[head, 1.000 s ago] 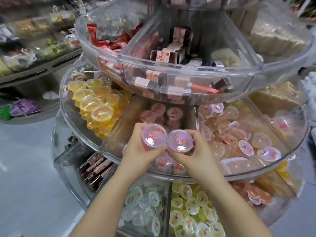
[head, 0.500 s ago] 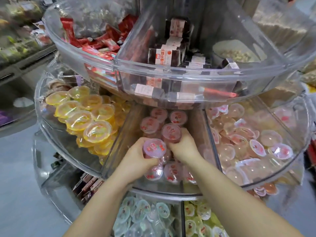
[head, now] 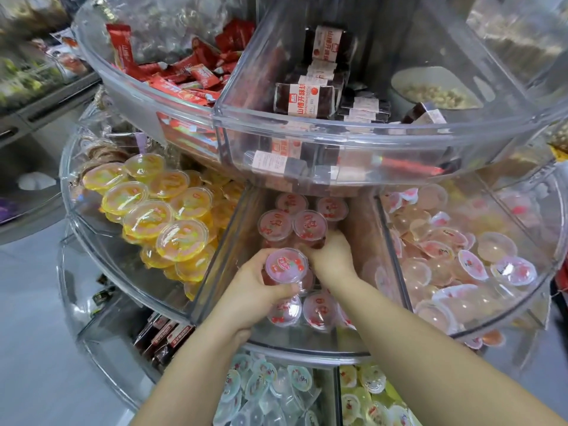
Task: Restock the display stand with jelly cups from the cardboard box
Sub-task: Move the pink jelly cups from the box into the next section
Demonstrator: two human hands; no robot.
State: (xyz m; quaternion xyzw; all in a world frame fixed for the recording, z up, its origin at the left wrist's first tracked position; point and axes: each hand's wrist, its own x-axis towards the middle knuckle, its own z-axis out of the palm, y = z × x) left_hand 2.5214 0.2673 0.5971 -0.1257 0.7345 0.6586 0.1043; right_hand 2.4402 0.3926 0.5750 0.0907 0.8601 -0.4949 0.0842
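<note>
Display stand (head: 307,353) nearer; grey floor (head: 37,333) beneath.

Only clear print is showing on the dark snack bars (head: 304,101) in the top tier's middle bin: white band reading "山楂开味球" w/ smaller pinyin alongside, approx. "SHANZHAKAIWEI…", rest too small. A small dark logo square is sitting at the band's left end, unreadable. Other bars (head: 325,44) behind are carrying the same band, text turned sideways, partly legible. Red packets (head: 123,53) in the top-left bin are showing white characters, too blurred to read. Pink jelly cup (head: 286,265) in the left hand (head: 255,290) is showing red writing on its lid, not legible. Lids on the other pink cups (head: 309,224) & yellow cups (head: 181,239): red marks only, unreadable.
</note>
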